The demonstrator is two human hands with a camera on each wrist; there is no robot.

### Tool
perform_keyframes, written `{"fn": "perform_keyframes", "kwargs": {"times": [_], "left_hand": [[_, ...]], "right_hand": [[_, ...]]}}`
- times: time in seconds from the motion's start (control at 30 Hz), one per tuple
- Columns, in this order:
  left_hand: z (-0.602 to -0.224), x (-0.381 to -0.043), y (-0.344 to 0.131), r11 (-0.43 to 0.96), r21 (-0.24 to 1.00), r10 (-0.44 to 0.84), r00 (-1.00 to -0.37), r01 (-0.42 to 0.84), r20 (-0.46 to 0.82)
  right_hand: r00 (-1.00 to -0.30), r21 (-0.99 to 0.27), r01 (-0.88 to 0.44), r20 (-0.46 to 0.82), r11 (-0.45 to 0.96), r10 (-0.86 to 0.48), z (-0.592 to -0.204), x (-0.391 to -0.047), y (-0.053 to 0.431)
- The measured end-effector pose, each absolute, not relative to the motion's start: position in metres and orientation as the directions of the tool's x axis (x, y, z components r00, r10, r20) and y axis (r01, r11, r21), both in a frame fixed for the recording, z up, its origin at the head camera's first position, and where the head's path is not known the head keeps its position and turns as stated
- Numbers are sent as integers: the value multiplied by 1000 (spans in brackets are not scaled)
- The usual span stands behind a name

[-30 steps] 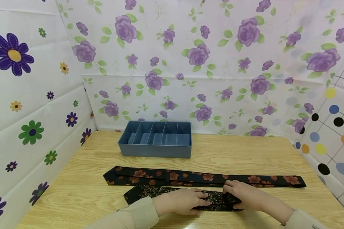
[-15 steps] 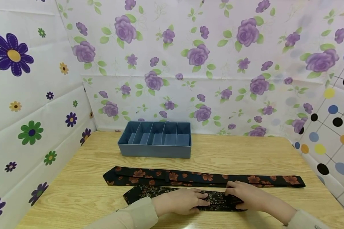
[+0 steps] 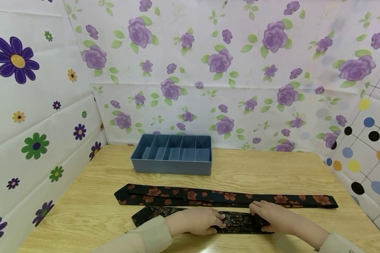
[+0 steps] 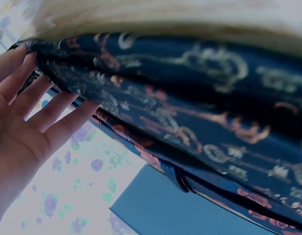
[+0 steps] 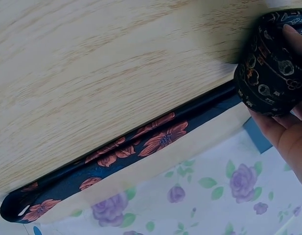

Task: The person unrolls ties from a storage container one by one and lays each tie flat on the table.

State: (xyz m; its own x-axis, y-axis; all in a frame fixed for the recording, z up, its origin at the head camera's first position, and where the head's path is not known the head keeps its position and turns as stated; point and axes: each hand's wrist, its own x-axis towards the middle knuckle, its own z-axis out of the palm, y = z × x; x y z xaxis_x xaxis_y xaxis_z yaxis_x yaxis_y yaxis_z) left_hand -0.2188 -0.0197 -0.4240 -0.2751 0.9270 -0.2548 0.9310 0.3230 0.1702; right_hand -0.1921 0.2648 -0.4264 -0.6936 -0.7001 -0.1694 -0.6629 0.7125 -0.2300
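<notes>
A dark necktie with a small key pattern [image 3: 237, 220] lies folded lengthwise near the front of the table. My left hand [image 3: 196, 220] rests on its middle; in the left wrist view the fingers [image 4: 67, 117] stretch out, fairly straight, against the cloth. At the tie's right end, my right hand [image 3: 277, 218] grips the folded end, thumb on one side and fingers on the other, which the right wrist view shows as a rounded fold of key-patterned tie [image 5: 268, 73]. Just behind lies a second necktie, black with orange flowers [image 3: 229, 196], doubled over and untouched.
A blue-grey box with several compartments [image 3: 171, 166] stands behind the ties on the wooden table [image 3: 266, 172]. Flower-printed cloth [image 3: 190, 102] hangs behind the table, with other printed cloth at both sides.
The key-patterned tie's pointed left end has shifted slightly left, along with my left hand. My right hand has moved slightly right, still gripping the folded end. The flowered tie stays put.
</notes>
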Motion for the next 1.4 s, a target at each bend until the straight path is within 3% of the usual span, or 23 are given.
{"fn": "perform_keyframes", "kwargs": {"times": [0.27,0.5,0.7,1.03,1.23,1.4], "left_hand": [[-420,-219,-24,378,182,902,-317,908,-293],[-413,-216,-29,397,152,903,-356,905,-242],[-414,-215,-30,367,110,921,-344,924,-186],[-435,-218,-40,370,166,929,-366,914,-57],[-437,-217,-40,367,196,930,-361,910,-64],[-436,-219,-42,350,136,935,-337,927,-106]], "right_hand": [[-673,-214,-696,-138,686,-726,-427,-192,262],[-664,-188,-719,-98,669,-741,-427,-192,259],[-689,-239,-676,-133,697,-713,-428,-191,259],[-686,-255,-671,-140,696,-713,-429,-191,262],[-666,-229,-706,-107,670,-738,-430,-192,263],[-666,-205,-713,-103,671,-739,-430,-192,263]]}}
